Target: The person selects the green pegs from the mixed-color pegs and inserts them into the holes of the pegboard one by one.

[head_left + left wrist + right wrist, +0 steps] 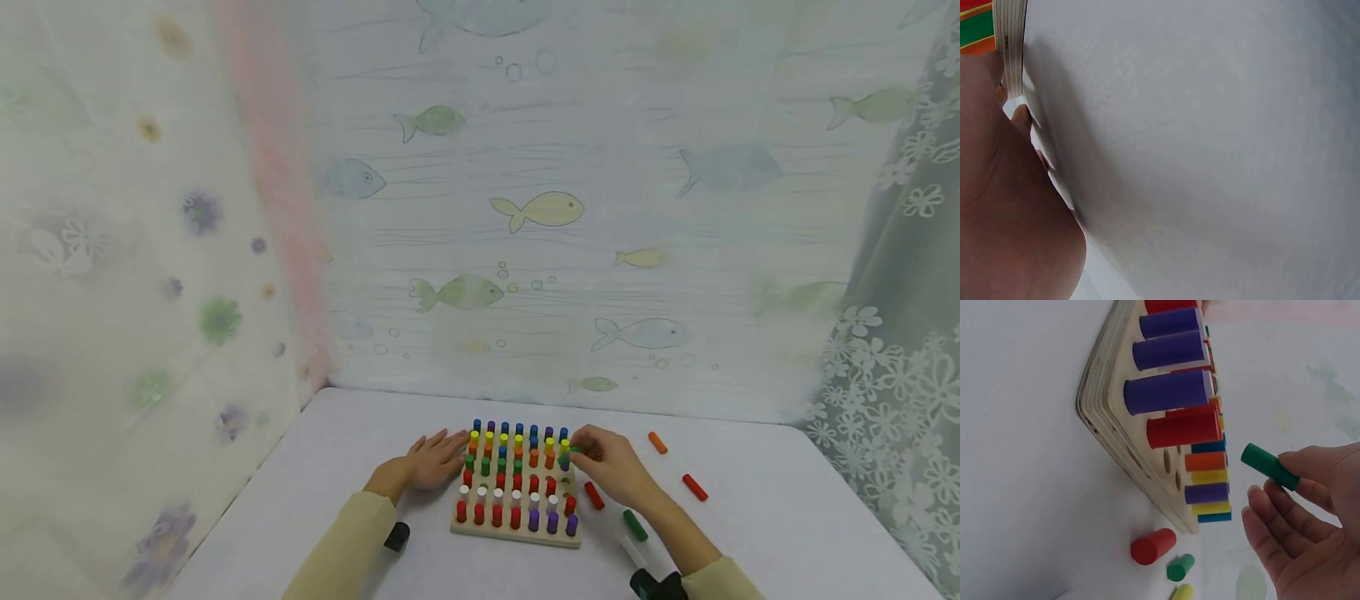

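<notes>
1. The left hand (pixel 1004 206) fills the near corner of its wrist view; seen from the head, the left hand (pixel 433 457) lies flat on the table (pixel 787 517) with fingers straight and relaxed, fingertips touching the left edge of the pegboard, holding nothing.
2. The table is a pale grey surface, backed by fish-patterned and flowered curtains.
3. The wooden pegboard (pixel 517 533) sits between the two hands, filled with upright pegs in rows of blue, yellow, orange, green, red, white and purple; a few holes near its right side (pixel 1167 461) stand empty.
4. The right hand (pixel 611 465) hovers over the board's right side, its thumb and fingers pinching a green peg (pixel 1269 466) tilted above the board, clear of the holes.
5. Loose pegs lie on the table right of the board: a red one (pixel 594 495) just beside it, a green one (pixel 634 524), another red (pixel 694 487) and an orange (pixel 657 442) farther out.
</notes>
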`<action>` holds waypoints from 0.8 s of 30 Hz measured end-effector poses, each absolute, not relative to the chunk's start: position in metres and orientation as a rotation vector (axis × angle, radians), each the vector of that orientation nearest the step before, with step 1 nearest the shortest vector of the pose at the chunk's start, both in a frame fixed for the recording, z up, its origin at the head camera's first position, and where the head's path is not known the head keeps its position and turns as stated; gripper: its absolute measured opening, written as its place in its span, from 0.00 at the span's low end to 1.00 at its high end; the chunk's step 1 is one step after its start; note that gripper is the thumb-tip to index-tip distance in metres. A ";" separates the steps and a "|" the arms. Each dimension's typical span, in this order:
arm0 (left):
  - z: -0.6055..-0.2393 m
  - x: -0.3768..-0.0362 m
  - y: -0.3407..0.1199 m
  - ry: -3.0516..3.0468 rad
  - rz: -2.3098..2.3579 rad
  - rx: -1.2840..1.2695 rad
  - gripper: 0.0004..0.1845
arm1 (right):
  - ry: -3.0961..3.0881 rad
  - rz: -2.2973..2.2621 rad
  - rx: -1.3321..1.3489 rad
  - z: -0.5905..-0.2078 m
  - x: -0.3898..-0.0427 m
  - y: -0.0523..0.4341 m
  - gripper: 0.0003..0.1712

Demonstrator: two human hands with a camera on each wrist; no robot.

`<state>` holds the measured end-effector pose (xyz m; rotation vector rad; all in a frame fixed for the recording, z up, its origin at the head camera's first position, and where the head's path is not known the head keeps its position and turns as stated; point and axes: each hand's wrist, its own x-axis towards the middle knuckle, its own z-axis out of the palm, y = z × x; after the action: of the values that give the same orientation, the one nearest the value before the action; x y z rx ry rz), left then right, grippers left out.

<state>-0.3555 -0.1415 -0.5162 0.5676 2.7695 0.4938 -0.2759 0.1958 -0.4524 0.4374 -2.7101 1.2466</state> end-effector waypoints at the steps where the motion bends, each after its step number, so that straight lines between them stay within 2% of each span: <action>1: -0.515 -0.354 -0.141 2.769 0.494 0.567 0.32 | -2.709 1.246 0.440 -0.453 -0.276 0.195 0.08; 10: -0.505 -0.348 -0.141 2.754 0.482 0.575 0.33 | -2.717 1.258 0.533 -0.457 -0.277 0.189 0.07; 24: -0.516 -0.355 -0.142 2.774 0.495 0.586 0.32 | -2.725 1.233 0.596 -0.464 -0.277 0.177 0.06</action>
<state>-0.3552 -0.1420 -0.5157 0.5862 2.7740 0.4954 -0.2767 0.1768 -0.4643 0.5961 -2.7248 1.2328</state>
